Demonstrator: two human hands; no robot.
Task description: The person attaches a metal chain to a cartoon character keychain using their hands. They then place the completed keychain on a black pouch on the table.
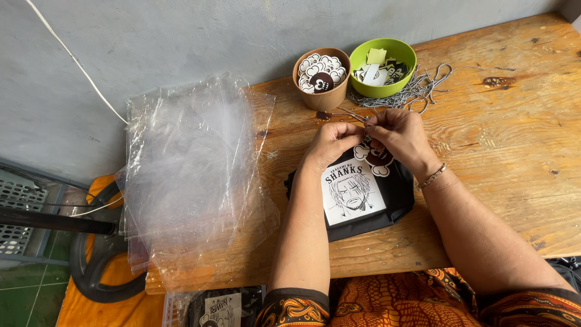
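My left hand (331, 143) and my right hand (396, 134) meet above a black pouch (399, 195) that lies on the wooden table (514, 139). Both pinch a thin metal ball chain (345, 113) between the fingertips. Under my right hand a skull-shaped tag (373, 158) in white and dark red rests on the pouch. The pouch front carries a white printed panel (352, 192) with a line drawing. A bracelet sits on my right wrist.
A brown cup (321, 77) of skull tags and a green bowl (384, 66) of small cards stand at the table's back, beside a heap of ball chains (417, 91). A stack of clear plastic bags (187, 175) covers the table's left end. More pouches (221, 307) lie below.
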